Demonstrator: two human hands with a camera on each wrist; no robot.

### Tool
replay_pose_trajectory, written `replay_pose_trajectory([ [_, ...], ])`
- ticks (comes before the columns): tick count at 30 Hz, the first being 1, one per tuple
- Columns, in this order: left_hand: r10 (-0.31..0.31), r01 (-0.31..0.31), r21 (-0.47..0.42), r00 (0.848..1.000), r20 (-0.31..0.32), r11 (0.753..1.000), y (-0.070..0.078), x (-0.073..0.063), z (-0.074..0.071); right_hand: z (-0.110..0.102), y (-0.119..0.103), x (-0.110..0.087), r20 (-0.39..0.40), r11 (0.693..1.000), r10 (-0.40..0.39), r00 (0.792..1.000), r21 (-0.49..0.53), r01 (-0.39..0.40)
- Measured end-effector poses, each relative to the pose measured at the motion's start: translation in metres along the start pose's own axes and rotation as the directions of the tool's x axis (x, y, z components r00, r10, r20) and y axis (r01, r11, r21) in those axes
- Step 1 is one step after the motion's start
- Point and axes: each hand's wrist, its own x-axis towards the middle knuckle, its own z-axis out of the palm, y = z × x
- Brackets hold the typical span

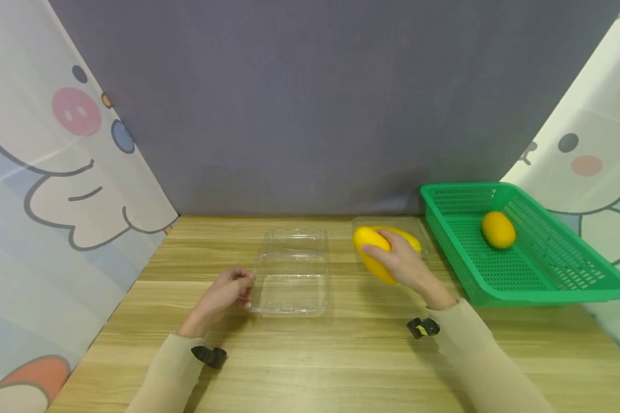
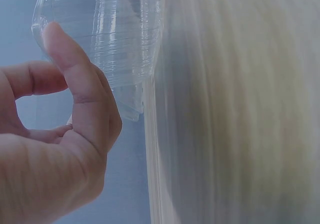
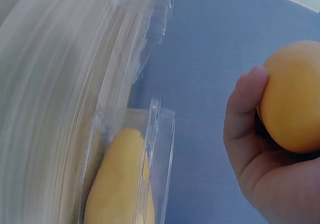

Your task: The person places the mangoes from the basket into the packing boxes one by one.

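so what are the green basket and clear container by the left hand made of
Green basket: probably moulded plastic, slightly glossy, given its even colour and regular slots.
Clear container: likely thin, shiny plastic; the table shows through and edges glint.

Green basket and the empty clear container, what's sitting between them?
Between the green basket and the empty container, the head view shows a second clear container holding a yellow fruit, plus the right hand gripping another yellow fruit.
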Motion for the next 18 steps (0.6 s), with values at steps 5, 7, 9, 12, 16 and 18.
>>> replay_pose_trajectory([
  [5,0.001,-0.001,-0.003,1.000,0.010,1.000,-0.001,0.001,0.000,0.007,-0.003,0.003,0.009,1.000,-0.004,1.000,-0.005,0.004],
  [7,-0.002,0.002,-0.005,1.000,0.011,1.000,-0.001,0.001,0.001,0.009,-0.004,0.004,0.016,1.000,-0.001,1.000,-0.004,0.001],
  [9,-0.006,0.006,-0.007,1.000,0.012,1.000,-0.001,0.001,0.001,0.011,-0.005,0.004,0.020,1.000,0.001,1.000,-0.004,-0.001],
  [12,-0.012,0.012,-0.011,1.000,0.010,1.000,0.000,0.001,0.001,0.015,-0.007,0.006,0.024,1.000,0.000,1.000,-0.004,0.000],
  [16,-0.012,0.012,-0.011,1.000,0.011,1.000,0.000,0.001,0.002,0.020,-0.010,0.008,0.032,1.000,-0.011,0.999,-0.001,0.011],
  [18,-0.005,0.005,-0.007,1.000,0.011,1.000,0.000,0.001,0.002,0.022,-0.012,0.010,0.041,1.000,-0.015,0.999,0.004,0.015],
])
